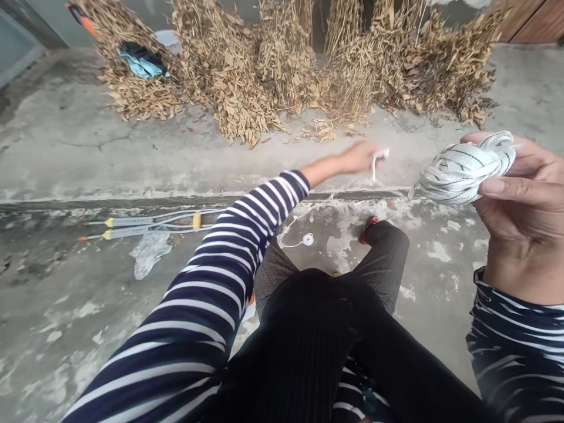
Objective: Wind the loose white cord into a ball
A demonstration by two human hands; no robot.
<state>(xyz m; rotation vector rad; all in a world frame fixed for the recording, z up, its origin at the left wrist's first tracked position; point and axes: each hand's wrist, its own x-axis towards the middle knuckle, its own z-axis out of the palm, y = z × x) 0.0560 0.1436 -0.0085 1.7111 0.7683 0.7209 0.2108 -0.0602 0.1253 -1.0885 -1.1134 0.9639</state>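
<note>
My right hand (524,188), raised at the right of the head view, is closed around a bundle of flat white cord (467,167) with dark lines along it. The thumb presses on the near side and a folded loop stands up at the top. My left hand (363,157) reaches forward over the concrete, somewhat blurred by motion. Its fingers are closed on a short white cord end (379,158), part of which hangs down. Whether this end joins the bundle cannot be seen. Both arms wear striped sleeves.
Dry leafy stalks (247,70) lean along the wall, with a blue and black cloth (143,61) among them. Crutches (132,226) and a clear plastic bag (150,252) lie left on the concrete. A small white disc (307,239) with a thin cord lies between my legs. A low step edge (66,205) crosses the floor.
</note>
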